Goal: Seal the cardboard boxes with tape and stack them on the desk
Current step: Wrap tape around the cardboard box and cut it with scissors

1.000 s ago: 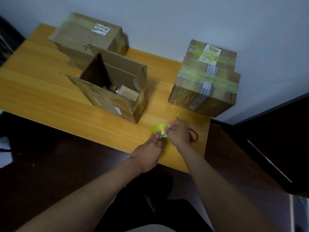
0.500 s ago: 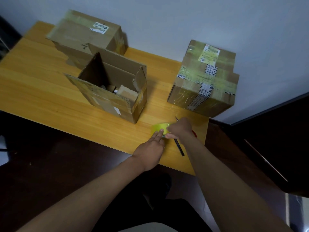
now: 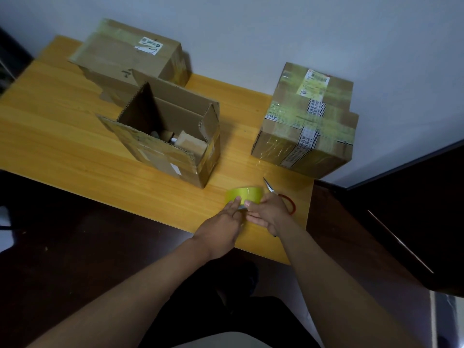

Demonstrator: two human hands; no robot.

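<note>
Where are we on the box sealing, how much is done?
Done: two taped boxes sit stacked at the right. In hand: both hands, left and right, are on the tape roll beside the scissors. Left: the open box needs its flaps closed and taped; the box behind it looks closed but isn't stacked.

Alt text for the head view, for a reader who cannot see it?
Both hands, left hand and right hand, work a yellow tape roll at the wooden desk edge, scissors alongside. Behind stand an open cardboard box and taped boxes.
</note>
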